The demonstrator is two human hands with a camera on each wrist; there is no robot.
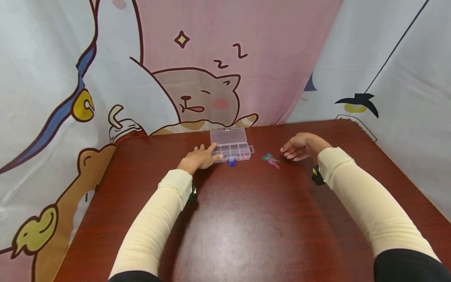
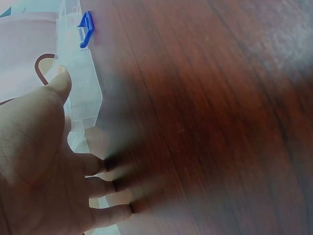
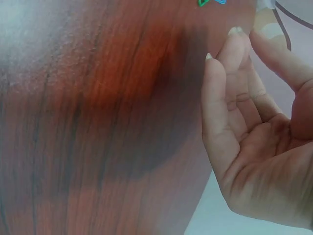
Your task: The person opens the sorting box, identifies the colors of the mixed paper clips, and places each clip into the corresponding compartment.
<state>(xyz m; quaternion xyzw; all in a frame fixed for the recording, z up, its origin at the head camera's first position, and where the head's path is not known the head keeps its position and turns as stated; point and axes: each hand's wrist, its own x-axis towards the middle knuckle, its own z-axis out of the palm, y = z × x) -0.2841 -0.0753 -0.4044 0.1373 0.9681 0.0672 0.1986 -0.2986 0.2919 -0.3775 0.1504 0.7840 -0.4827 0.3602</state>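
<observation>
A clear plastic compartment box (image 1: 241,158) lies on the table with its lid (image 1: 229,136) tipped back and a blue latch (image 1: 231,162) at its front. Something small and pink (image 1: 244,154) is in one right-hand compartment. My left hand (image 1: 200,157) rests at the box's left end, fingers spread, thumb along the front wall; in the left wrist view the other fingertips (image 2: 117,214) reach down to the table. Right of the box lies a small pile of coloured paper clips (image 1: 270,159). My right hand (image 1: 299,147) hovers just right of them, fingers loosely bent, holding nothing.
The dark red-brown wooden table (image 1: 246,219) has its far edge just behind the box lid. Behind it hangs a cloth (image 1: 282,47) printed with cartoon animals, which also runs down both sides.
</observation>
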